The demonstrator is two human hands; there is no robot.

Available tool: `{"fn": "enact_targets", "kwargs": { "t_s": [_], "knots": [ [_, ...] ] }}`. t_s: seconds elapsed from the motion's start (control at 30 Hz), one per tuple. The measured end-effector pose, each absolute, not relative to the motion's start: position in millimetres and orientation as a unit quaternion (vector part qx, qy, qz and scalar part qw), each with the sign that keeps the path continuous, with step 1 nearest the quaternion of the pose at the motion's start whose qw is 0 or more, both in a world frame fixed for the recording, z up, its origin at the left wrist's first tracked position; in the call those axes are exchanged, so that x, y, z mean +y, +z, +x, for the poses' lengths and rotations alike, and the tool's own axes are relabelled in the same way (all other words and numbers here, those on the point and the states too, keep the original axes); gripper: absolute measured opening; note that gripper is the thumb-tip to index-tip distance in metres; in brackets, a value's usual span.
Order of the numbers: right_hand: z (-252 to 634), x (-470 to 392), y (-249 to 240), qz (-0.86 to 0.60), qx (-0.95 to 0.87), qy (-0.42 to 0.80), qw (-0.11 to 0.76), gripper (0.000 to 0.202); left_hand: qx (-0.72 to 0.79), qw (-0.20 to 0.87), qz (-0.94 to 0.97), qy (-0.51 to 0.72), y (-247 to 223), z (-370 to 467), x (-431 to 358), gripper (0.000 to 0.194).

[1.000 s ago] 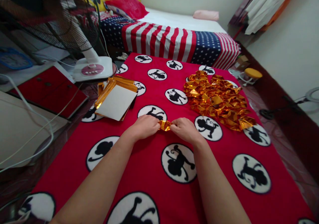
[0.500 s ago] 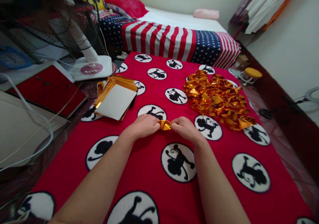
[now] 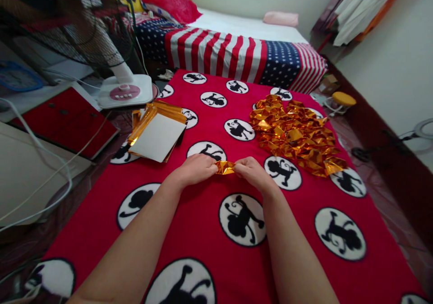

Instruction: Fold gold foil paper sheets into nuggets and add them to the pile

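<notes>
Grips a small crinkled gold foil piece [image 3: 225, 168] at both ends, clamped in the closed left hand [image 3: 198, 168] and right hand [image 3: 252, 172], over a red cloth [image 3: 199, 214] with black monkeys in white circles. Has a stack of sheets [image 3: 157, 137] farther off to the left, a heap of crumpled gold foil [image 3: 295, 135] to the right, and a bed [image 3: 216, 53] beyond.
</notes>
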State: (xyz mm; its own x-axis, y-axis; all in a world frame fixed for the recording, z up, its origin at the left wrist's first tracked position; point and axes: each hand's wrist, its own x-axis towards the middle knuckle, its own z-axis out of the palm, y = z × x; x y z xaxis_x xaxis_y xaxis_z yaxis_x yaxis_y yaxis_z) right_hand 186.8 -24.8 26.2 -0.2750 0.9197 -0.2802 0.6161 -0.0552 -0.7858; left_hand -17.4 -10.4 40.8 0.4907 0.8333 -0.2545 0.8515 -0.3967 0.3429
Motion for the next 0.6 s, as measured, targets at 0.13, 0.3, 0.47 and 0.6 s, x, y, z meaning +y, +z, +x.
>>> {"fn": "enact_targets", "kwargs": {
  "t_s": [0.13,0.3,0.47,0.6],
  "knots": [
    [188.3,-22.7,27.9,-0.578,-0.676,0.435,0.141,0.021,0.512,0.218,0.831,-0.013,40.7,-18.2,-12.5,0.039],
    [184.2,-18.4,36.1,-0.585,-0.706,0.388,0.089,0.019,0.516,0.218,0.829,-0.008,39.5,-19.2,-12.6,0.038],
    [182.1,-20.1,39.1,-0.581,-0.721,0.37,0.076,0.023,0.524,0.21,0.825,-0.012,39.1,-18.0,-11.6,0.039],
    [187.7,-21.9,36.6,-0.57,-0.698,0.425,0.082,0.027,0.512,0.216,0.831,0.0,38.3,-18.7,-11.1,0.04]
  ]
}}
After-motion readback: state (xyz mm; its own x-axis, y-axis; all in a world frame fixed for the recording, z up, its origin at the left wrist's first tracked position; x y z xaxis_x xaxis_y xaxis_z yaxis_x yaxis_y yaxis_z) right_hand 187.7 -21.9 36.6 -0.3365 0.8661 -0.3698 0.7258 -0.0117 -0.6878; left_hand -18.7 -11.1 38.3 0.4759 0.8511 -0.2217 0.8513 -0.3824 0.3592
